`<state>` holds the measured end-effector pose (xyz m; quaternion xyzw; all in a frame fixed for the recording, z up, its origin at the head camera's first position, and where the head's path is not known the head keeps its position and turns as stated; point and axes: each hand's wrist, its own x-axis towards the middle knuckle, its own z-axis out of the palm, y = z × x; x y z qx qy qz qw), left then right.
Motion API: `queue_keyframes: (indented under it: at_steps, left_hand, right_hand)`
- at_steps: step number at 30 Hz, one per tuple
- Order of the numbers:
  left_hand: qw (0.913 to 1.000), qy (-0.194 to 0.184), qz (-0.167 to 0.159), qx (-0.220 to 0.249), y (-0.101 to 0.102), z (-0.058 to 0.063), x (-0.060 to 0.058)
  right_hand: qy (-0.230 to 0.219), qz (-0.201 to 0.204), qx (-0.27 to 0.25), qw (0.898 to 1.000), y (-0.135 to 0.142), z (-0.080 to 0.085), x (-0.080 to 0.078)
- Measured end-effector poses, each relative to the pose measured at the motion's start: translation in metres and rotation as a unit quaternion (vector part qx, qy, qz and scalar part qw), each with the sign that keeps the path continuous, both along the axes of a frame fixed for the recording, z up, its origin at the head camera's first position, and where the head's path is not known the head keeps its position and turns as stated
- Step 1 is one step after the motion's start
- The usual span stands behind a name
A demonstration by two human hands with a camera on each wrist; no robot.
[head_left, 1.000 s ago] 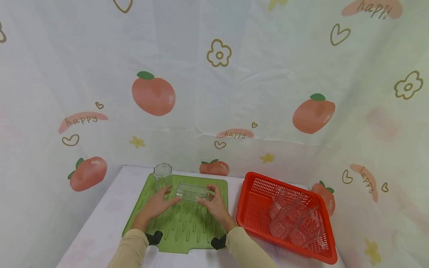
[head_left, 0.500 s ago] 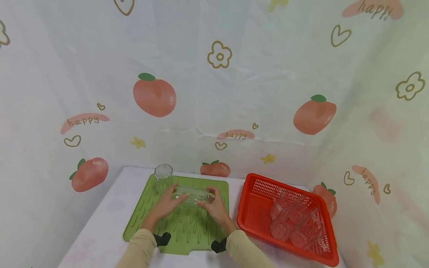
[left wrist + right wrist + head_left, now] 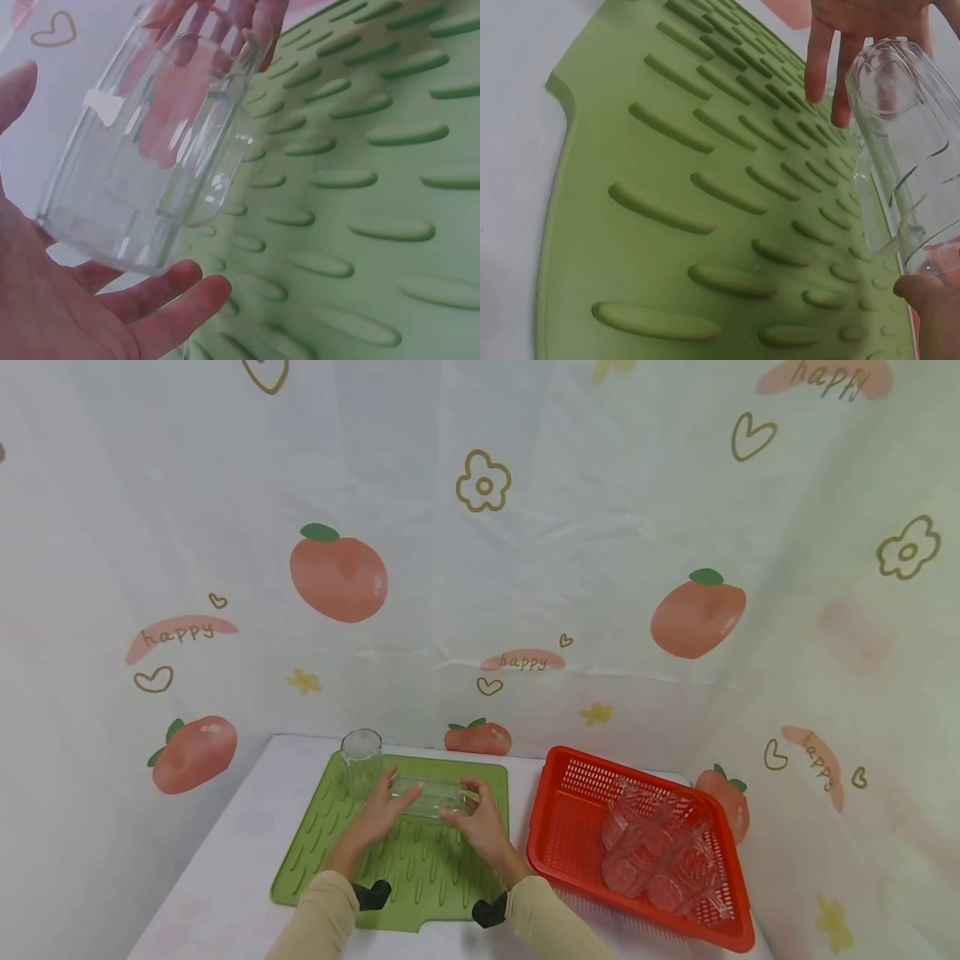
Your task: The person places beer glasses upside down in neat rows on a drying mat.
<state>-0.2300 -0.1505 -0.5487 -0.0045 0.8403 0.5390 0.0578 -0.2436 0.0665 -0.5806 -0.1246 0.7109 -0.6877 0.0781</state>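
Observation:
A clear glass mug with a side handle lies level in the air above the green ridged drying mat. My right hand holds it by the rim end; in the right wrist view the right thumb presses near the rim. At the base end is my left hand. In the left wrist view, the left fingers reach loosely below the base, the thumb standing off to the side; contact is unclear. Another clear glass stands upright on the mat's back left corner, just beyond my left hand.
A red perforated basket sits right of the mat, with several clear glass mugs lying in its right part. Both rest on a white table. A printed curtain hangs behind the table.
My left hand has moved right, from beside the mug to around its base end. The right hand and the mug have hardly shifted. The standing glass stays put.

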Motion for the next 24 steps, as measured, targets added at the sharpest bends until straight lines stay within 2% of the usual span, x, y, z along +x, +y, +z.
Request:
queue_keyframes:
  at_steps: [9, 18, 24]
  left_hand:
    - [0.9997, 0.02, 0.008, 0.013, 0.0045, -0.0012, 0.0013]
    - [0.9957, 0.008, 0.015, 0.091, 0.0068, -0.0037, -0.0006]
    - [0.9956, 0.023, 0.024, 0.087, 0.0066, -0.0064, -0.0017]
  right_hand:
    - [0.005, -0.012, 0.005, 1.0, -0.0025, 0.0006, 0.0018]
    - [0.012, -0.015, 0.007, 1.0, -0.0049, 0.0029, 0.0032]
    - [0.015, -0.007, 0.019, 1.0, -0.0058, 0.0029, 0.0041]
